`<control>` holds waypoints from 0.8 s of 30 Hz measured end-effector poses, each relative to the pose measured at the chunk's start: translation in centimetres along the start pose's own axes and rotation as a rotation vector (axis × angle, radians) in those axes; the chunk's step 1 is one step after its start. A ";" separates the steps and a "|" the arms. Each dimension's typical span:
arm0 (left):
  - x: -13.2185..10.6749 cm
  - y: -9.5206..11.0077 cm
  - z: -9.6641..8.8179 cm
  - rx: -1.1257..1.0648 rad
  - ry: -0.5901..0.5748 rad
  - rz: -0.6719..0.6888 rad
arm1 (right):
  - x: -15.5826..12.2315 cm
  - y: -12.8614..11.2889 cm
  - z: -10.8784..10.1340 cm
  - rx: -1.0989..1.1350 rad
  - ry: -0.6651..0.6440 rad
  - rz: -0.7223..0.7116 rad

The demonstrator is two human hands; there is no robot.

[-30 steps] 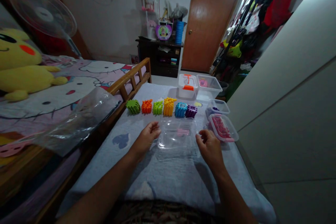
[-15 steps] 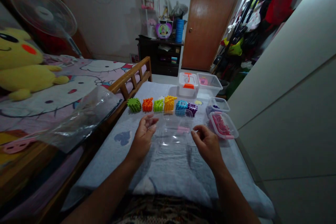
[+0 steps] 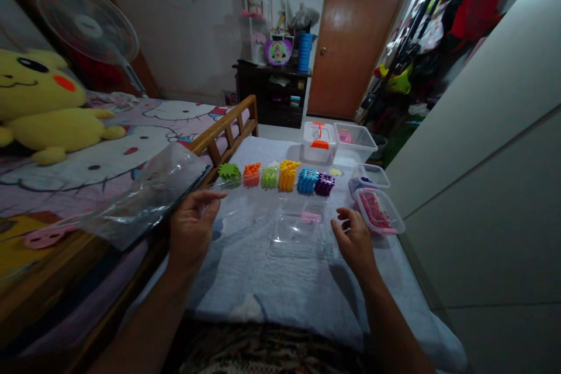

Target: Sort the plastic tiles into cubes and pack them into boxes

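Note:
My left hand (image 3: 193, 225) is raised at the left of the cloth, its thumb and fingers pinching the edge of a see-through plastic lid (image 3: 241, 201). The lid is faint, and its far part overlaps the green and orange blocks in view. A clear plastic box (image 3: 295, 239) rests open on the cloth between my hands, a pink piece (image 3: 310, 217) showing at its far side. Just right of that box is my right hand (image 3: 354, 239), fingers curved and apart, holding nothing. Behind the box stand stacks of toothed blocks: green (image 3: 229, 173), orange (image 3: 252, 175), yellow (image 3: 288, 175), blue (image 3: 307, 181) and purple (image 3: 325, 184).
At the right are a lidded tub of red pieces (image 3: 376, 210) and a tub with purple contents (image 3: 368, 176). Farther back stand a box with orange clips (image 3: 319, 143) and a larger clear bin (image 3: 357, 143). A wooden rail (image 3: 223, 128) and plastic bag (image 3: 149, 198) border the left.
My left hand has moved left with the clear lid, away from above the box. My right hand stays beside the box, its fingers slightly more spread. The view has shifted a little.

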State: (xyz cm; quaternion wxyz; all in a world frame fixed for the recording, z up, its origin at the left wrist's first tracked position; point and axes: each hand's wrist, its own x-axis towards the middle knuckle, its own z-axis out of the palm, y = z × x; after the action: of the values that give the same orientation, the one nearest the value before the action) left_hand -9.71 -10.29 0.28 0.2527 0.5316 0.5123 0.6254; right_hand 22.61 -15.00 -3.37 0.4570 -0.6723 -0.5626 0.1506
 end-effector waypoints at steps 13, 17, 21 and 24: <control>-2.6 -6.4 0.3 0.658 -0.499 0.619 | 0.0 0.9 0.2 0.108 -0.072 0.177; -3.2 -6.9 0.1 0.790 -0.656 0.637 | 0.0 1.0 0.2 0.107 -0.044 0.189; -3.5 -6.8 -0.7 0.848 -0.782 0.551 | -0.1 0.8 0.4 0.090 -0.032 0.178; -3.5 -7.0 -1.4 0.879 -0.810 0.486 | -0.4 0.4 1.1 0.121 -0.048 0.194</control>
State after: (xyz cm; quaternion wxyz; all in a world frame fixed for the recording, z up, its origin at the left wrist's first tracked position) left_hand -11.58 -11.36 -7.39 0.0355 0.8803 0.4498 0.1464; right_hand 21.94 -14.88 -4.35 0.4664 -0.6908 -0.4958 0.2439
